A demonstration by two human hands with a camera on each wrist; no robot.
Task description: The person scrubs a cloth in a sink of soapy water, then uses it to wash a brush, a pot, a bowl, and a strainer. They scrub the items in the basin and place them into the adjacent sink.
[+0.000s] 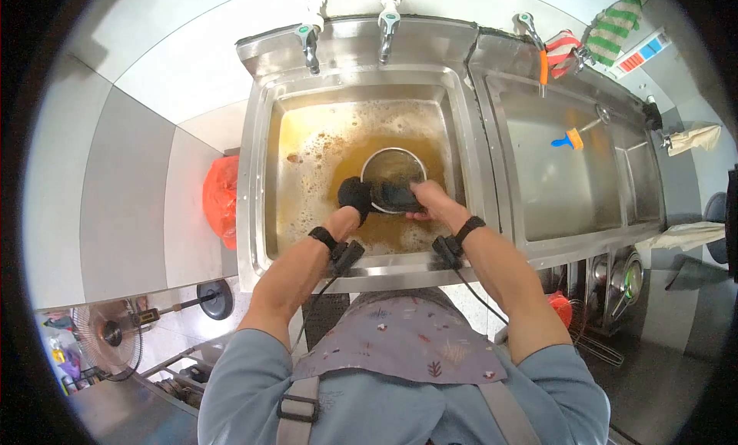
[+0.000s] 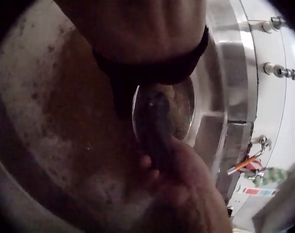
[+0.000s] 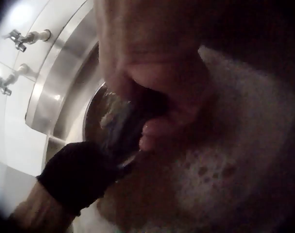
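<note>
In the head view, a round metal-rimmed bowl [image 1: 393, 154] is low in the left sink basin, over brownish liquid. The left hand [image 1: 355, 197], in a black glove, grips its left side; the glove also shows in the right wrist view [image 3: 77, 177]. The bare right hand [image 1: 432, 199] holds a dark, soft-looking object [image 1: 397, 196] across the bowl's near right part. In the left wrist view, this dark object [image 2: 159, 121] lies along the right hand's [image 2: 179, 179] fingers. What it is exactly, and the left fingertips, cannot be made out.
The basin wall [image 1: 270, 149] surrounds both hands. Two taps [image 1: 307, 45] [image 1: 387, 34] stand behind it. A second basin [image 1: 538, 176] at the right has a blue-and-orange brush [image 1: 570, 140]. A red bag [image 1: 221, 199] hangs at the left.
</note>
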